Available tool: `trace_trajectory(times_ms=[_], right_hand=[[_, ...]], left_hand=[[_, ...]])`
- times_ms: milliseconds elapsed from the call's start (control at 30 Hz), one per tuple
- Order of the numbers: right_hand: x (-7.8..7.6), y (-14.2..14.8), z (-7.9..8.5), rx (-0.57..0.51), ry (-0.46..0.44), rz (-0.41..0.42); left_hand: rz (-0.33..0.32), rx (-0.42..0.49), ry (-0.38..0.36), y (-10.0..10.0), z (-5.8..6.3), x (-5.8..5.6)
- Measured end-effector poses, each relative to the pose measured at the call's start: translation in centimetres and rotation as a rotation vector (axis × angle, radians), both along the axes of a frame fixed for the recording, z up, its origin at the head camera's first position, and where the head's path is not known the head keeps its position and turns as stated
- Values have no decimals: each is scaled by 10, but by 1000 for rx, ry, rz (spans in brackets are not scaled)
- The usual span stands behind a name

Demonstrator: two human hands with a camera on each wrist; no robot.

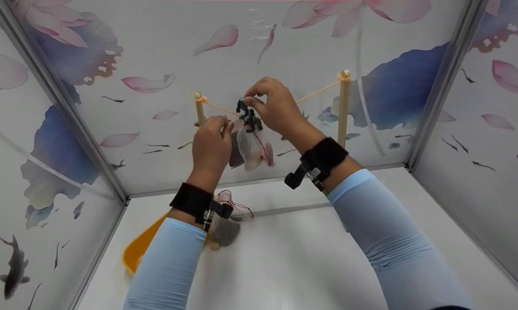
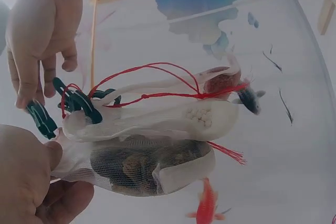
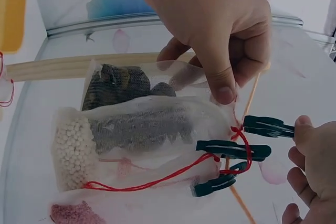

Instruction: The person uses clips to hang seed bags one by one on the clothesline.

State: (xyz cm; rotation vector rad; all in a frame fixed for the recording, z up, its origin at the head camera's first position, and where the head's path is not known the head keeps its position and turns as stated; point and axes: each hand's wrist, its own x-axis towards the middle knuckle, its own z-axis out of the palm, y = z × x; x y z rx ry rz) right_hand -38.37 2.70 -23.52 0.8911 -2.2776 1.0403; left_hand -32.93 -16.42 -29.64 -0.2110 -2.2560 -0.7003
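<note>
Mesh bags hang from an orange string (image 1: 315, 92), held by dark green clothespins (image 3: 231, 149). Contents show through the mesh: dark lumps in one bag (image 2: 136, 166), white beads in another (image 3: 73, 150), pinkish-red grains in a third (image 3: 76, 213). My left hand (image 1: 211, 144) pinches the gathered top of the dark-filled bag beside the string. With thumb and fingertips, my right hand (image 1: 280, 105) pinches the end of a green clothespin (image 2: 41, 119), close by that bag's top. A red cord (image 2: 152, 66) loops across the bags near the clothespins.
Wooden posts (image 1: 343, 110) hold up the string at both ends. Below, on the white table (image 1: 276, 258), lies another mesh bag (image 1: 224, 230) with grey contents and red cord. A yellow basin (image 1: 134, 254) stands at the left, partly behind my left forearm. Printed panels surround the table.
</note>
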Motion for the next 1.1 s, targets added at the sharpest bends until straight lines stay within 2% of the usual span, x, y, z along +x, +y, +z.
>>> trace_trajectory(times_ms=[333,467,567,700,800,933,1100], right_hand=[[-7,-5,-4,63,-62,0],[-5,-3,-2,159,-142,6],[1,2,2,254,-201,-19],[8,14,-1,306,-186,-51],[13,24,-11,241,-132,-47],[22,40,-34,76,-34,-33],[35,62,-76,-140,129,-40]], left_hand=[[-33,139,-36,-2,1,-11],[-65,168,-68,0,-2,-11],[-78,176,-88,5,-6,-11],[-102,180,-111,19,-16,-10],[-137,163,-141,31,-25,-9],[-180,154,-170,41,-38,-5],[-200,212,-187,34,-61,12]])
